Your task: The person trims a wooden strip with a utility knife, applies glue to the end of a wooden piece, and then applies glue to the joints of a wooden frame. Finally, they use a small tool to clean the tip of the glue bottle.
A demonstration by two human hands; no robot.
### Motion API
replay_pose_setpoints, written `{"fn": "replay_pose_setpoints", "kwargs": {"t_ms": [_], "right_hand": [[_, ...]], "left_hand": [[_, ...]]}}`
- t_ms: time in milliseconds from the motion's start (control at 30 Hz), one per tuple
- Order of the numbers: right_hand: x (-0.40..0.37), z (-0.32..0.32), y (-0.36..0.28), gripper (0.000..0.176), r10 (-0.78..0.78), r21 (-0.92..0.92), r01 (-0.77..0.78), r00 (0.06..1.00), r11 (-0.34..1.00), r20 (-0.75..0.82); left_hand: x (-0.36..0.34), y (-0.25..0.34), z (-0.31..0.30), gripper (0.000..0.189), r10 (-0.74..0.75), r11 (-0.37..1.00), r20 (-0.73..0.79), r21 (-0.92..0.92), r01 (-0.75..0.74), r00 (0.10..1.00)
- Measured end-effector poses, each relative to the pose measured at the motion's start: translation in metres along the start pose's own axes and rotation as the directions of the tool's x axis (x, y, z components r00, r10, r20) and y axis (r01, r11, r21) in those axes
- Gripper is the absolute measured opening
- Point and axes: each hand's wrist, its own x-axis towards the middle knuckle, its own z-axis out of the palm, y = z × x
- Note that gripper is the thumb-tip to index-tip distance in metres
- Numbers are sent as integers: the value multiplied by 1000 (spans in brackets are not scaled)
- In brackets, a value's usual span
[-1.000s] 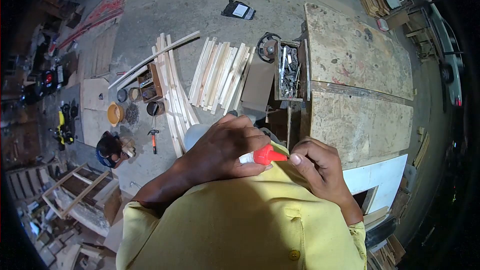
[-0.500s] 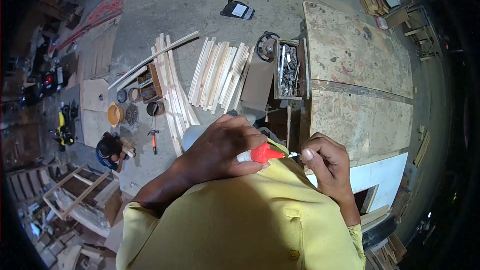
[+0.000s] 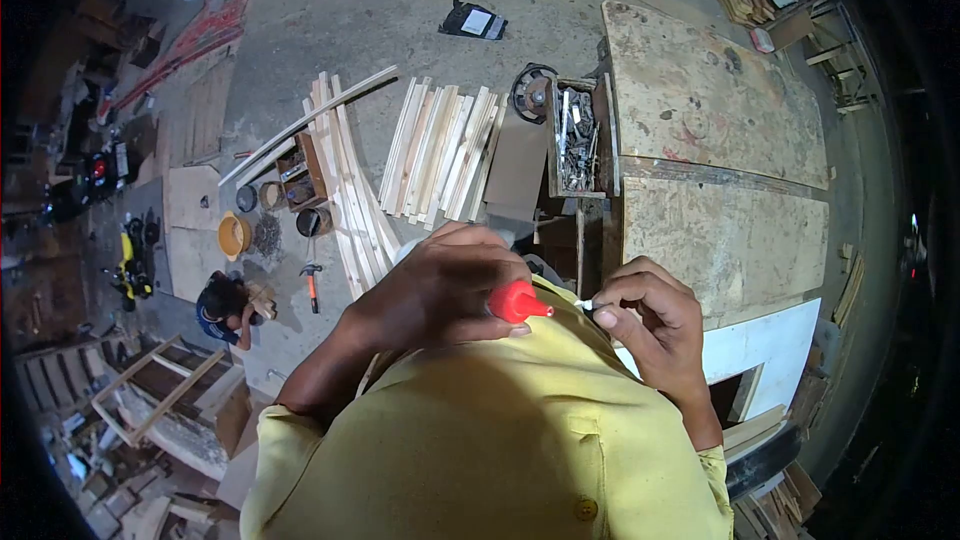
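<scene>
My left hand (image 3: 445,285) is wrapped around a squeeze bottle whose red cone-shaped nozzle (image 3: 518,302) sticks out to the right past the fingers. The bottle's body is mostly hidden behind the hand. To the right, my right hand (image 3: 655,318) pinches a small thin piece (image 3: 587,305) between thumb and fingertips. White shows at the end of this piece, but it is too small to name. A short gap separates it from the nozzle tip. Both hands are in front of the yellow shirt (image 3: 500,420).
Wooden strips (image 3: 440,150) lie on the concrete floor. A drawer of metal tools (image 3: 578,140) stands beside the stained worktable (image 3: 720,230). A hammer (image 3: 313,290), an orange bowl (image 3: 234,236) and a wooden toolbox (image 3: 301,172) are at left. Another person (image 3: 222,305) crouches there, handling wood.
The small piece, earlier at the nozzle's tip, is now apart from it on the right. The bottle has tilted, its nozzle turning more toward the camera.
</scene>
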Motion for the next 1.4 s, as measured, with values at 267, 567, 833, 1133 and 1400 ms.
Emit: {"fn": "replay_pose_setpoints", "kwargs": {"t_ms": [267,567,833,1133,1400], "right_hand": [[6,1,-18,14,-156,-148,154,988,977,-2],[7,1,-27,15,-205,-189,198,979,962,-17],[9,2,-27,17,-223,-210,212,974,955,-28],[12,3,-28,19,-249,-209,236,968,949,-37],[16,4,-25,19,-264,-211,249,963,945,-46]], "left_hand": [[8,-13,2,44,189,976,-36,-100,-191,981],[13,-14,-3,48,253,965,-1,-69,-253,967],[13,-15,-1,47,228,968,-15,-106,-229,973],[13,-14,-1,45,202,970,-24,-132,-203,979],[16,-14,-2,43,195,973,-21,-125,-196,981]]}}
